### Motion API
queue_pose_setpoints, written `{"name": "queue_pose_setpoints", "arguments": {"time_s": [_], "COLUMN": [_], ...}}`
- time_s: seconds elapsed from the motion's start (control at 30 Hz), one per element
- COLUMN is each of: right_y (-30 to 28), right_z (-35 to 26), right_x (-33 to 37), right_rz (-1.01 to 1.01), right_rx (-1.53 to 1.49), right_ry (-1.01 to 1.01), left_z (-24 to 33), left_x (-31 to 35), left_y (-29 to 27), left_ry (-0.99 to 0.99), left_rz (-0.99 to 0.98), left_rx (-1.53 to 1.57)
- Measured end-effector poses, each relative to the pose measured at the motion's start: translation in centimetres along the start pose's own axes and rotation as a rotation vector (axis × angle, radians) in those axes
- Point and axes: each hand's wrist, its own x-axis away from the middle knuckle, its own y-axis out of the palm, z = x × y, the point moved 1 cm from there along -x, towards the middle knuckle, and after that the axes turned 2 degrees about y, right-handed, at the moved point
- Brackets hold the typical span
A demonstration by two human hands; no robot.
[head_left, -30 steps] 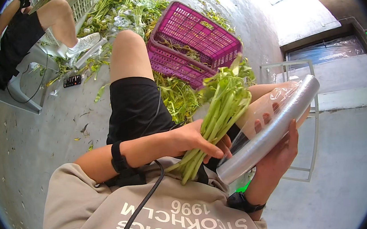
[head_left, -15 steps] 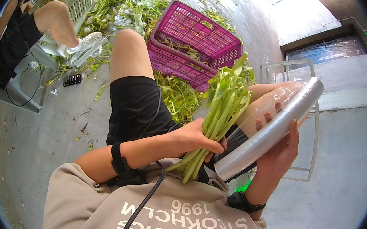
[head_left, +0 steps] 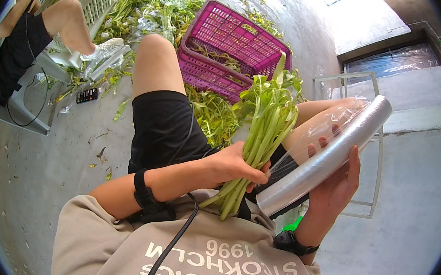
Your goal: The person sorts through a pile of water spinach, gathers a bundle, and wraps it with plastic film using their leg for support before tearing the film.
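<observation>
Fingers and thumb of the left hand (head_left: 234, 164) wrap around a bunch of leafy green stems (head_left: 265, 130), holding it low, near the cut ends. The bunch slants over the person's lap, leaves up and away to the right, bare ends near the beige sweatshirt (head_left: 103, 246). The right hand (head_left: 334, 187) holds a roll of clear plastic film (head_left: 325, 157) from beneath, and its fingertips show through the loose film beyond the roll's upper side. That film spreads from the roll toward the bunch; whether the left hand grips its edge, I cannot tell. Each wrist bears a black strap, and a black cable (head_left: 164, 245) crosses the sweatshirt.

Past the bunch, loose greens (head_left: 212, 121) lie on the floor between the person's knees, beside a magenta perforated plastic crate (head_left: 271, 59) with some stems inside. Behind the crate and to its left stretches a larger heap of greens (head_left: 134, 9) mixed with clear plastic. A black remote control (head_left: 87, 95) lies on the grey floor near a grey plastic seat (head_left: 8, 115), where another person in black shorts sits by a pale slatted crate (head_left: 98, 10). On the right stands a pale metal frame (head_left: 379, 158).
</observation>
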Motion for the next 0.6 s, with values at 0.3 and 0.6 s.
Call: {"name": "queue_pose_setpoints", "arguments": {"time_s": [0.3, 0.6], "right_y": [-0.17, -0.35], "right_z": [-0.19, -0.34], "right_x": [0.05, -0.15], "right_rz": [-0.038, -0.004], "right_rx": [-0.013, 0.005], "right_ry": [0.025, -0.004], "left_z": [0.33, 0.05], "left_x": [0.18, 0.2], "left_y": [0.04, -0.49], "left_ry": [-0.015, -0.08], "left_rz": [-0.046, 0.0], "left_rx": [0.065, 0.105]}}
